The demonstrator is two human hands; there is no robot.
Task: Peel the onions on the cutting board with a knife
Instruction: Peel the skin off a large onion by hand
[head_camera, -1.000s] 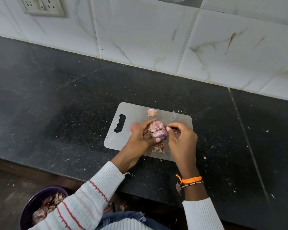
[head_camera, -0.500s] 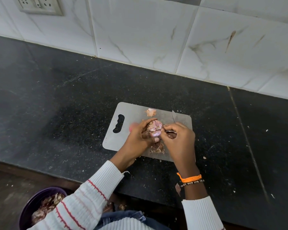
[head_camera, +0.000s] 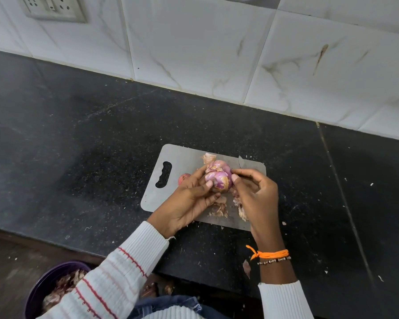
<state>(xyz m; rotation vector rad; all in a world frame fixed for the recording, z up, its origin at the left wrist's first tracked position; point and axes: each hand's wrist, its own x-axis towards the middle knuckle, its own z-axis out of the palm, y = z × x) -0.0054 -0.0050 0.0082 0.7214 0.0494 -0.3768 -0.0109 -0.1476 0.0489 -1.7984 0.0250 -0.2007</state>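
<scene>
Above the grey cutting board (head_camera: 171,157), my left hand (head_camera: 189,201) grips a purple onion (head_camera: 218,178) with patches of dry skin still on it. My right hand (head_camera: 255,192) is curled round a small knife (head_camera: 240,162); only the blade tip shows, pointing away behind the onion. The right thumb touches the onion's right side. A second, reddish onion (head_camera: 183,178) lies on the board, mostly hidden behind my left hand. Loose peels (head_camera: 219,209) lie on the board under my hands.
The board lies on a black stone counter (head_camera: 78,146) with a tiled wall (head_camera: 194,54) behind it. A purple bowl (head_camera: 36,293) holding onion skins sits below the counter edge at the lower left. Small peel scraps dot the counter on the right.
The onion has been turned in my left hand and shows more bare purple surface. My right thumb has shifted along its right side. Both hands stay over the board.
</scene>
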